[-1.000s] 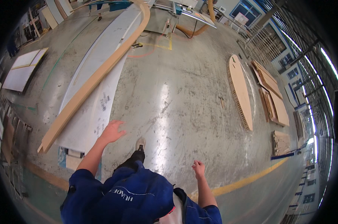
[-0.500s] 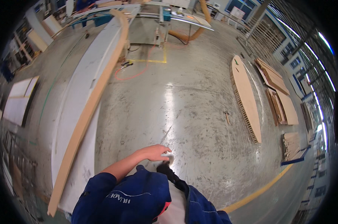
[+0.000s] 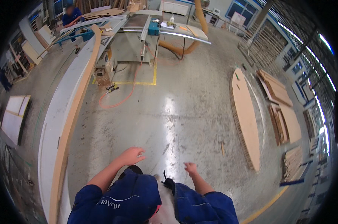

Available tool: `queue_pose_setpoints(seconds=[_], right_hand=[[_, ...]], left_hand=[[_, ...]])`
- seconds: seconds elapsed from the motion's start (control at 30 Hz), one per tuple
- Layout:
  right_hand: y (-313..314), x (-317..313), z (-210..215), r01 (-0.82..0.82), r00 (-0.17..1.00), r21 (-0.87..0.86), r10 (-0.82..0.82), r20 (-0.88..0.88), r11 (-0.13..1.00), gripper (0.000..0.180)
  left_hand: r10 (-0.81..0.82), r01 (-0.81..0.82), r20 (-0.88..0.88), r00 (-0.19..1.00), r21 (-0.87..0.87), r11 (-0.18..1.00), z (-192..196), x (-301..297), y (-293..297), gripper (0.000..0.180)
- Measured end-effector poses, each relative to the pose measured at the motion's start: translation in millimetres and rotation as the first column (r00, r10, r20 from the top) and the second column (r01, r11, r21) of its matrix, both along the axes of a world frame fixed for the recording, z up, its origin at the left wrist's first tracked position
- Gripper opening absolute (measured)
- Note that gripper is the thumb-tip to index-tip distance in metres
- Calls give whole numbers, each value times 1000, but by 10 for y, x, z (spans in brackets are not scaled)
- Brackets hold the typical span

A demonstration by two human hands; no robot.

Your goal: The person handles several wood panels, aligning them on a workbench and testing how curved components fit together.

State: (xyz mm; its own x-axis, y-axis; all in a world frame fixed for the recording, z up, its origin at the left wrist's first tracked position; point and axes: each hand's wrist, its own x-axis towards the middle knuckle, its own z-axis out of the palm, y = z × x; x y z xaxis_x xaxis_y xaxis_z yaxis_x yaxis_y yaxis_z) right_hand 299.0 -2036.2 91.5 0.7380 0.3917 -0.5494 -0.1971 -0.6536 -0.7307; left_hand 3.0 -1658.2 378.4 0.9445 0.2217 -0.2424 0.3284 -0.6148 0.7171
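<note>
- Two bare hands out in front and neither one is holding anything. The left hand (image 3: 133, 155) has its fingers loosely spread and curled down; the right hand (image 3: 190, 168) looks half curled, also empty.
- The nearest thing is the long curved wooden strip (image 3: 74, 123), lying along the pale grey panel (image 3: 55, 123) on the floor. From the left hand it sits at roughly 9 to 10 o'clock, a fair way off and not touching.
- The strip's long axis runs from about 7 o'clock near the person's left side up to 11–12 o'clock, bending towards the saw table (image 3: 139, 35) at the far end.
- The left hand is clearly the nearer one; the right is well apart from the strip, over bare concrete floor (image 3: 184, 112).
- Compared with half a second ago, the left arm no longer reaches across in front of the body. It has pulled back to its own side, and the right hand has come into view.
- A rounded board stack (image 3: 245, 115) lies off at 2 o'clock.
</note>
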Motion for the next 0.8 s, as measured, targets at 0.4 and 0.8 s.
queue_pose_setpoints(seconds=[0.4,0.8], right_hand=[[3098,3185,1092,-376,903,-60,380,201,925,40],[3081,4353,-12,-95,985,-457,17,-172,884,34]], left_hand=[[41,-44,-36,999,-85,995,-409,2651,2672,46],[-330,329,23,944,31,944,-157,6411,4818,51]])
